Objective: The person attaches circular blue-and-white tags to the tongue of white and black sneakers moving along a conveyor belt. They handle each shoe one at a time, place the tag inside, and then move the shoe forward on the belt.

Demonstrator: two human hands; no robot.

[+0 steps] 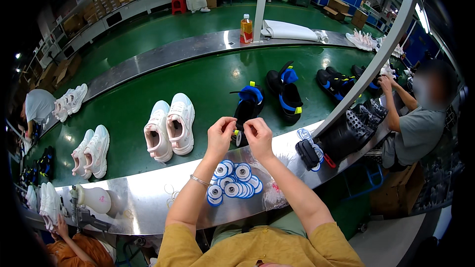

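Observation:
My left hand (221,136) and my right hand (259,139) are raised close together over the edge of the green belt, each with thumb and fingers pinched. Whatever they pinch is too small to make out. Just beyond them stands a black and blue shoe (251,95) with a yellow-green tab, partly hidden by my fingers; its lookalike (288,96) is to the right. Below my hands, a pile of round white tags with blue rims (238,188) lies on the metal ledge. A clear plastic bag (274,195) is beside the pile, under my right forearm.
White and pink sneakers (169,126) stand left on the belt (126,118). A spray gun (84,212) with a white cup is on the left ledge. A black pouch (308,154) and black boots (354,128) sit right, near a post and a co-worker (420,123).

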